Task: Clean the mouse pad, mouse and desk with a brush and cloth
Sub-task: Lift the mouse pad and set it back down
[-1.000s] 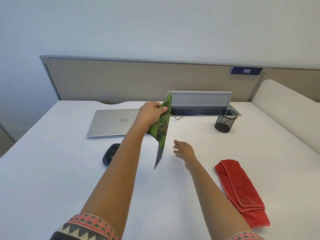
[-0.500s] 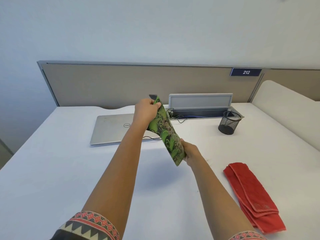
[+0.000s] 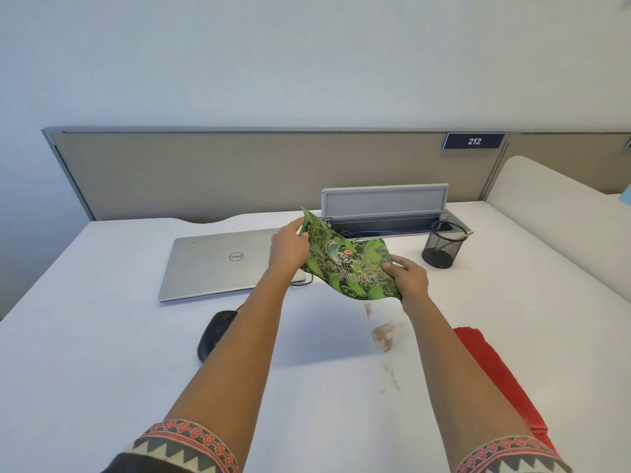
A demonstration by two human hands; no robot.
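Your L hand grips the far-left corner of the green mouse pad; your R hand pinches its near-right edge. Pad is held off the desk, tilted, printed side up, sagging btwn both grips. Ref = pad: mouse on desk below-left, partly hidden by L forearm; brown dirt smear on desk directly below; red cloth below-right, behind R forearm; closed laptop to the left; mesh pen cup to the right.
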